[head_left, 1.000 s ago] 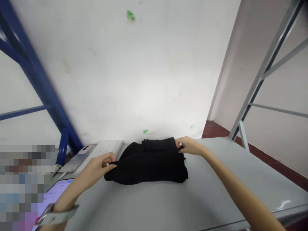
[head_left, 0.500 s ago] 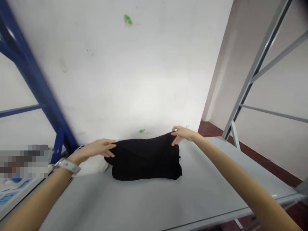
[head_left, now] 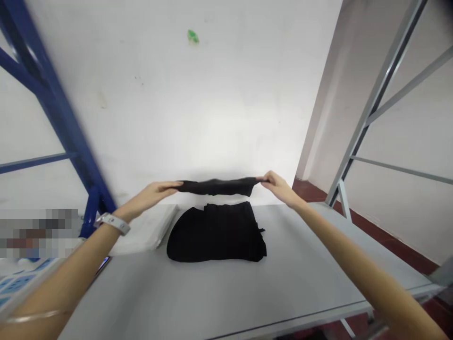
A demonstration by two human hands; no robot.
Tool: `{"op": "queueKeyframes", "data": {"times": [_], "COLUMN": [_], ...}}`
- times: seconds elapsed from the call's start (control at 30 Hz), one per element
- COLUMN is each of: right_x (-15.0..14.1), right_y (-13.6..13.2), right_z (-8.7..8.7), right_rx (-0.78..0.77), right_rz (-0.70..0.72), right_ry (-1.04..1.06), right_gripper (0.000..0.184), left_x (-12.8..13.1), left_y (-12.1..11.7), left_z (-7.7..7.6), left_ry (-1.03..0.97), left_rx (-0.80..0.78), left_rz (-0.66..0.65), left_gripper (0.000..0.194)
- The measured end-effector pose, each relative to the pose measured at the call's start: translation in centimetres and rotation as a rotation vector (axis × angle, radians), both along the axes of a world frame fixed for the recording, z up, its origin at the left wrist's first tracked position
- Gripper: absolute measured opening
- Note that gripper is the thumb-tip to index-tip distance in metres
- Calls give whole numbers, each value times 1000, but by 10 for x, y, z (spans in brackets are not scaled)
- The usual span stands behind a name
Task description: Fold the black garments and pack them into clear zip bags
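Note:
A folded piece of black cloth (head_left: 216, 236), perhaps a garment, lies on the grey table (head_left: 198, 293) in front of me. Above and behind it, a second stretch of black fabric (head_left: 219, 187) hangs level between my hands. Whether the two are joined cannot be made out. My left hand (head_left: 157, 192), with a pale band on its wrist, pinches the left end of the raised fabric. The right end is gripped between the thumb and fingers of my right hand (head_left: 278, 185).
Left of the folded cloth is a white, plastic-looking packet (head_left: 141, 231). A blue metal frame (head_left: 63, 118) rises at the left and a grey one (head_left: 371, 108) at the right. Behind the table stands a white wall (head_left: 219, 104). A dark, phone-like edge (head_left: 103, 265) shows beside my left forearm.
Both hands have risen a little, lifting the upper layer of black cloth up and back off the folded part. A gap now shows between them. More of the white packet is visible.

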State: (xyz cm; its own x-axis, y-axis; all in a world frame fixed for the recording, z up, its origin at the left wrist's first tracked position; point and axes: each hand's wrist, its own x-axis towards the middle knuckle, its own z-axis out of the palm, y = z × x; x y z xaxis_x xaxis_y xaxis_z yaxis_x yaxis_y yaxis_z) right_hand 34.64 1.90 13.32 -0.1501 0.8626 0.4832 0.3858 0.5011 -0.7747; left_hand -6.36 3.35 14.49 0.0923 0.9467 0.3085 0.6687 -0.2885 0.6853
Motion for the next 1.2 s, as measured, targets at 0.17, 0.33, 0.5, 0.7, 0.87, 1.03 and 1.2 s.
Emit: {"op": "queueKeyframes", "data": {"times": [0.17, 0.33, 0.5, 0.7, 0.87, 1.03, 1.2], "right_x": [-3, -3, -9, -84, -114, -103, -97], "right_y": [-67, -103, -87, -22, 10, 12, 12], "right_z": [-105, -137, -117, -130, -167, -180, -179], "right_rx": [-192, -286, -265, -222, -221, -158, -127], "right_rz": [42, 49, -39, -83, -132, -154, -150], "right_ry": [-149, -335, -412, -635, -846, -924, -931], "right_gripper": [6, 12, 33, 56, 57, 54, 53], "left_x": [-13, -27, -14, 59, 78, 69, 73], "left_y": [-35, -75, -75, -31, -5, -3, -6], "left_z": [-75, -119, -98, -107, -145, -159, -164], "left_ry": [108, 194, 317, 401, 500, 464, 471], "left_rx": [-199, -234, -160, 22, -77, -166, -121], "left_rz": [-286, -287, -208, -197, -39, -31, -9], "left_gripper": [39, 43, 45, 47, 51, 57, 58]}}
